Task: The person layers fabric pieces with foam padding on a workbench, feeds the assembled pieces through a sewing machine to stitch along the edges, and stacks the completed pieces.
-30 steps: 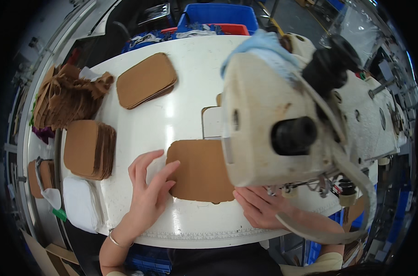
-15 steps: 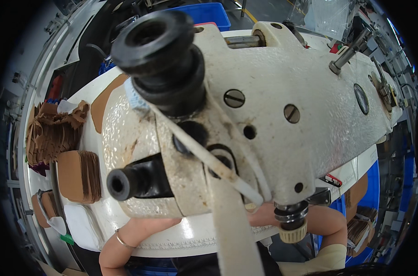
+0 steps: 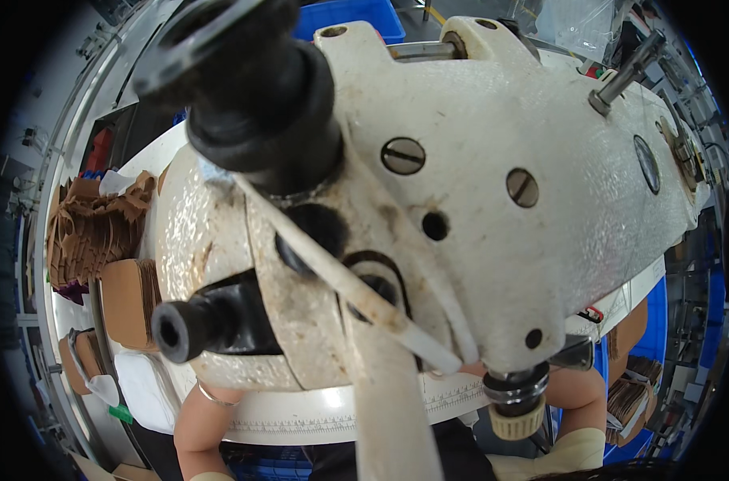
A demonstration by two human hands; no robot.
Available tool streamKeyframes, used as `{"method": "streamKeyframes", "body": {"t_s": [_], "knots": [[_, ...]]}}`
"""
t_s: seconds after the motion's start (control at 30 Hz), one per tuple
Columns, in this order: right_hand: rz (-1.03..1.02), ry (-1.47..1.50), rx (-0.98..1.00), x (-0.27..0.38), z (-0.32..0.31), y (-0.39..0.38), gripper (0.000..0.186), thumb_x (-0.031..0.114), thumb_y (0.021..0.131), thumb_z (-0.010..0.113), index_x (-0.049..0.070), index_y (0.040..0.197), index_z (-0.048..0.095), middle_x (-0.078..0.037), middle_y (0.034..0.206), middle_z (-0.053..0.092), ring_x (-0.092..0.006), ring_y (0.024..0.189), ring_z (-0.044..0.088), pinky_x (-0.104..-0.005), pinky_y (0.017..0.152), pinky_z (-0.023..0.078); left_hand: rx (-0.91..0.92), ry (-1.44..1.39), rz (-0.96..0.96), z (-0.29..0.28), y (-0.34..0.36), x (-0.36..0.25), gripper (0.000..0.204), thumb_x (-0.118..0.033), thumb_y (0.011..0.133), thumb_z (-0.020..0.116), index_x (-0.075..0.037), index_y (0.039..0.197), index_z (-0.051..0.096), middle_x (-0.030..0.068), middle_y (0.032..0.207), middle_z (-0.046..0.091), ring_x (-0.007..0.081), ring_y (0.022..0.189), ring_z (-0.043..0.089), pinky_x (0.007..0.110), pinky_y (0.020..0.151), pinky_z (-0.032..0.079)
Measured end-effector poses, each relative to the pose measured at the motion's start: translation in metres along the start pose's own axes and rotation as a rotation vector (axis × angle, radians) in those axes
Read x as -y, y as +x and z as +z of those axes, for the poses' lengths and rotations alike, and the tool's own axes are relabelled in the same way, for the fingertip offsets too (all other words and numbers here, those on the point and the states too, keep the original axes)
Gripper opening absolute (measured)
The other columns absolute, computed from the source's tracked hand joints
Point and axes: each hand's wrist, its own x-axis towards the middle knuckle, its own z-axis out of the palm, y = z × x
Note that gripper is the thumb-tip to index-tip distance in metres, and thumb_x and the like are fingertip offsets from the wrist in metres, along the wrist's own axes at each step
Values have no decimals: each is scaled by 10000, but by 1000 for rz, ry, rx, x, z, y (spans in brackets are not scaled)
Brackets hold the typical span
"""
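Observation:
A cream-white sewing machine head (image 3: 492, 264) fills the middle of the view, very close. It hides both of my hands and whatever lies under the needle area. My left forearm (image 3: 197, 429), with a bracelet at the wrist, goes in beneath the machine's left end. My right forearm (image 3: 582, 398) bends in from the right, behind a cream knurled knob (image 3: 516, 421). On neither hand do the fingers show, so what they touch is hidden. A worn white lever (image 3: 392, 401) hangs down the front, with a white tube (image 3: 340, 280) slanting across above it.
Left of the machine on the white table (image 3: 300, 415) are a stack of brown rounded pieces (image 3: 128, 305), a ruffled brown pile (image 3: 96, 232) and a stack of white pieces (image 3: 146, 391). At right, a blue bin (image 3: 655, 321) holds more brown pieces. Another blue bin (image 3: 360, 18) stands behind.
The machine looks nearer and larger, and now covers most of the brown piece behind its left end. Less of both arms shows beneath it.

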Motion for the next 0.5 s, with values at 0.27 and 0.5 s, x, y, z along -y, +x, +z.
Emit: {"method": "streamKeyframes", "body": {"t_s": [0.27, 0.5], "knots": [[-94, -92, -235, -1, 6, 9, 157, 151, 626, 608, 44, 741, 607, -133, 803, 603, -310, 697, 598, -452, 608, 467, 115, 122, -64, -4, 3, -10, 355, -205, 798, 670, -21, 1100, 642, 156, 966, 625, 261, 931, 620, 363, 767, 504], [-449, -386, -312, -15, 6, 7, 154, 145, 633, 598, 32, 737, 597, -118, 781, 558, -298, 671, 572, -428, 601, 455, 205, 236, -105, -9, 5, -16, 395, -272, 837, 670, -24, 1142, 627, 144, 963, 607, 216, 923, 618, 321, 728, 511]]}}
